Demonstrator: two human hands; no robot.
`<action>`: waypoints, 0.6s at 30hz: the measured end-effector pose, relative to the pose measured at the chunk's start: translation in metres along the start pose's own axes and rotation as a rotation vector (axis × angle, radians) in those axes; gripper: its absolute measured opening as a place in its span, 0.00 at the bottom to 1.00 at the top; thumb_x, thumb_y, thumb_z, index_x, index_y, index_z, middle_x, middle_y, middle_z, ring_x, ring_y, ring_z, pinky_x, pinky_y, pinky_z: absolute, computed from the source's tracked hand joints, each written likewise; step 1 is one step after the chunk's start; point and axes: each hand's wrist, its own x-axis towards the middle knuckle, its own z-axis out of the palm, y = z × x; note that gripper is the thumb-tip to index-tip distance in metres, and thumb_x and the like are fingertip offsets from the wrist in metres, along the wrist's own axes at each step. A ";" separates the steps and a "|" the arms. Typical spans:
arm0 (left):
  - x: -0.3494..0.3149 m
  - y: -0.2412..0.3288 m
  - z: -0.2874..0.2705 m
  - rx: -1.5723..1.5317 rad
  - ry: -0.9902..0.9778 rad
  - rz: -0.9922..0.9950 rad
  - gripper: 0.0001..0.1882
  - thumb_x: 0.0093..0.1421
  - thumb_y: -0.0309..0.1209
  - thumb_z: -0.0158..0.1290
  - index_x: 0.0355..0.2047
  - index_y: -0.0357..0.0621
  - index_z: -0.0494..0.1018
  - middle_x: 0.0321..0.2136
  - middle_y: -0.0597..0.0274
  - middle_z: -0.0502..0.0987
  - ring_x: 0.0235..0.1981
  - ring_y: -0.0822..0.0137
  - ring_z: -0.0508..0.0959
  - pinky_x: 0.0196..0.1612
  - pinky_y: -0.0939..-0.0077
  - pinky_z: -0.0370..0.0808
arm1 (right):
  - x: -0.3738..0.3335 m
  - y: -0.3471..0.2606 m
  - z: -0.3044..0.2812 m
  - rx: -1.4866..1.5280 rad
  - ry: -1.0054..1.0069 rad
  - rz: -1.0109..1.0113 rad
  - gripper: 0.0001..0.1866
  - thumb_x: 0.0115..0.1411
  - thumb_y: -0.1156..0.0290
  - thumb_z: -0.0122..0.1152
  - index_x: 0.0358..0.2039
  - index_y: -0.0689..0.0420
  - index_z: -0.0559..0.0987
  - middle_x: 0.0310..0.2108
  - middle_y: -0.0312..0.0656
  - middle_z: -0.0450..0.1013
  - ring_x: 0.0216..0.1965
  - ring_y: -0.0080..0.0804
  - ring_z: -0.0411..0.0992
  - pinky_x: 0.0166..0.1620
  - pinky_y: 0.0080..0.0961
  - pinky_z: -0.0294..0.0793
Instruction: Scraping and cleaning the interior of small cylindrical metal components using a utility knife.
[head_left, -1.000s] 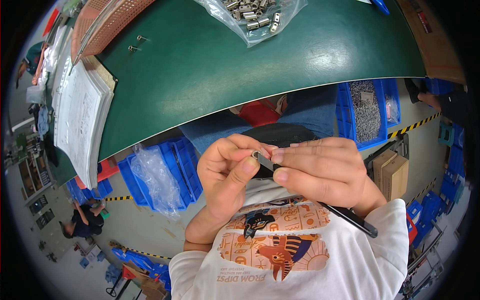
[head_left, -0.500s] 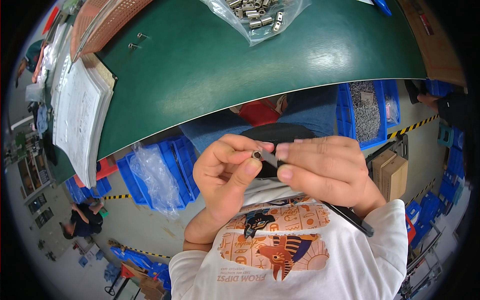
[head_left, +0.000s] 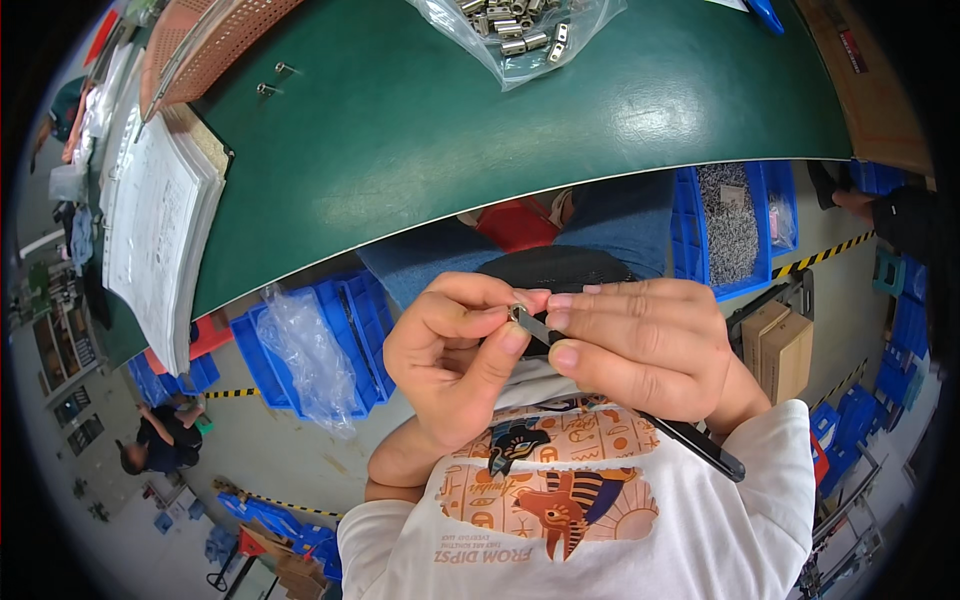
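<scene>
Between the thumb and fingers of my left hand [head_left: 450,355] is a small metal sleeve [head_left: 517,310], largely covered by the fingertips. My right hand [head_left: 645,345] is closed around a slim black-handled tool [head_left: 700,448] with a flat metal blade; its exact kind is unclear. The blade's tip meets the open end of the sleeve, and I cannot tell how far inside it reaches. The handle's far end sticks out below my right palm. Both hands are held over my lap, just off the table edge.
Across the green table [head_left: 420,130], a clear bag [head_left: 510,70] holds several metal sleeves. Two small metal pieces [head_left: 266,90] lie near a pink perforated basket [head_left: 215,50] and a paper stack [head_left: 160,220]. Blue bins [head_left: 320,340] stand below the table on both sides.
The blade has moved left, from beside the sleeve to its open end. The sleeve has turned slightly in my left fingers. Both hands keep their grips.
</scene>
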 end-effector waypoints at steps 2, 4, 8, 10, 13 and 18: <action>0.001 -0.001 0.001 -0.003 -0.001 0.002 0.06 0.54 0.14 0.50 0.30 0.35 0.66 0.35 0.49 0.71 0.39 0.59 0.76 0.45 0.68 0.74 | 0.000 0.000 0.000 0.001 0.002 0.001 0.12 0.49 0.72 0.62 0.34 0.60 0.76 0.32 0.47 0.75 0.34 0.37 0.77 0.36 0.30 0.79; 0.001 -0.001 0.001 -0.006 -0.001 0.004 0.06 0.54 0.14 0.50 0.30 0.35 0.66 0.35 0.49 0.71 0.39 0.60 0.76 0.45 0.68 0.74 | 0.000 0.000 0.000 0.003 0.004 0.002 0.12 0.48 0.72 0.63 0.34 0.60 0.75 0.32 0.47 0.75 0.33 0.37 0.77 0.36 0.30 0.79; 0.001 0.000 0.000 -0.035 -0.002 -0.017 0.06 0.54 0.14 0.49 0.30 0.35 0.66 0.36 0.49 0.71 0.39 0.61 0.76 0.46 0.68 0.74 | 0.000 0.000 0.000 0.009 0.009 0.004 0.12 0.48 0.72 0.63 0.34 0.60 0.75 0.32 0.47 0.75 0.33 0.37 0.77 0.36 0.30 0.79; 0.001 0.001 0.000 -0.038 -0.002 -0.020 0.06 0.55 0.14 0.49 0.30 0.36 0.66 0.36 0.49 0.71 0.39 0.61 0.76 0.46 0.68 0.74 | 0.000 0.000 0.000 0.005 0.005 0.000 0.12 0.48 0.72 0.63 0.34 0.60 0.75 0.32 0.47 0.75 0.33 0.37 0.77 0.36 0.30 0.79; 0.002 0.002 0.000 -0.058 -0.001 -0.035 0.06 0.55 0.14 0.49 0.30 0.36 0.66 0.36 0.49 0.71 0.40 0.60 0.76 0.46 0.69 0.74 | 0.001 0.001 0.003 0.002 0.011 0.002 0.12 0.49 0.71 0.63 0.34 0.60 0.76 0.32 0.47 0.75 0.33 0.37 0.77 0.36 0.30 0.79; 0.001 0.001 0.000 -0.057 0.004 -0.056 0.06 0.55 0.14 0.49 0.31 0.36 0.65 0.36 0.50 0.71 0.41 0.59 0.76 0.45 0.69 0.74 | 0.003 0.004 0.006 -0.003 0.096 -0.038 0.10 0.43 0.75 0.60 0.29 0.65 0.77 0.26 0.46 0.75 0.30 0.35 0.77 0.32 0.24 0.79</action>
